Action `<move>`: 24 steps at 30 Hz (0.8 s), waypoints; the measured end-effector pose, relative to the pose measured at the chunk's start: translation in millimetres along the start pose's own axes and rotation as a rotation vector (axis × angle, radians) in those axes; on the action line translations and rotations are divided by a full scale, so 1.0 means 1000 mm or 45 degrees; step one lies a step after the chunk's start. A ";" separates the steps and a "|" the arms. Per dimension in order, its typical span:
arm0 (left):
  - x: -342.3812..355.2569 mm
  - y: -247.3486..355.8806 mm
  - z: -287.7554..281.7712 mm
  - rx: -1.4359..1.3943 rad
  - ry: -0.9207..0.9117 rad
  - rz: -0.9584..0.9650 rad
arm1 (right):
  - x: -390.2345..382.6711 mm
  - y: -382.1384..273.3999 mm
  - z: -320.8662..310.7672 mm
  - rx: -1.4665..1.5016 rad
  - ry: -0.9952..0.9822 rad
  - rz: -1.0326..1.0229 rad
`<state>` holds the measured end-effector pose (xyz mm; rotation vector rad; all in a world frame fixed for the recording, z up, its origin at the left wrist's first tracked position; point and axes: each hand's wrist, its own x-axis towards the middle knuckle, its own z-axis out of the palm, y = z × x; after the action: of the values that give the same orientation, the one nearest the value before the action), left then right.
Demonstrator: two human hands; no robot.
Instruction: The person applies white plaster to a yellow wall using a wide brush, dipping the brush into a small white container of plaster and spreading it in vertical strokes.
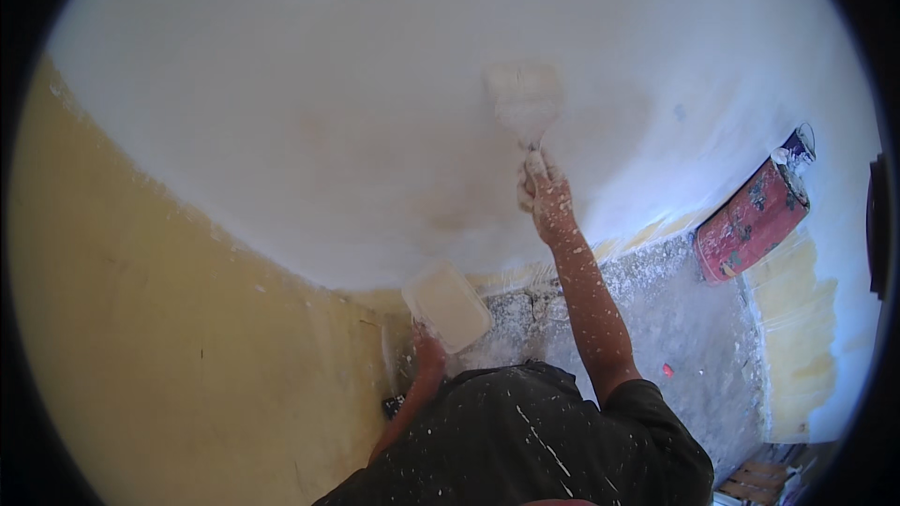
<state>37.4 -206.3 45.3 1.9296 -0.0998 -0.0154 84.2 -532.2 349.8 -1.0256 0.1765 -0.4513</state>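
Note:
My right arm reaches up and forward, and my right hand (548, 199) is closed around the handle of a wide paintbrush (527, 98). The broad head of the brush is coated in white paint and lies against the white-painted wall (328, 56). Lower and to the left, my left hand (428, 349) grips the near edge of a pale, rectangular paint tub (472, 294). Its inside looks cream-white; how much paint it holds I cannot tell. White splashes speckle my right hand and forearm.
A yellow wall (141, 300) fills the left side. To the right, a red barrel (750, 223) stands with a dark bucket (801, 143) on top. Grey floor (647, 319) is spattered white, with a small red scrap (667, 369). Wooden slats (755, 483) lie at lower right.

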 end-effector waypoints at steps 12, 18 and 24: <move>-0.011 0.008 0.086 -0.263 0.033 -0.127 | -0.019 0.116 -0.166 -0.238 -0.092 0.394; -0.015 -0.049 0.086 -0.493 0.112 -0.068 | -0.024 -0.068 -0.048 0.208 -0.226 0.213; -0.017 -0.001 0.108 -0.519 0.083 -0.105 | -0.043 -0.109 -0.056 0.281 -0.340 -0.187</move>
<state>13.7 -305.1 5.5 1.5243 0.0259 -0.0259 -4.2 -605.0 411.0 -0.8741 -0.1849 -0.4514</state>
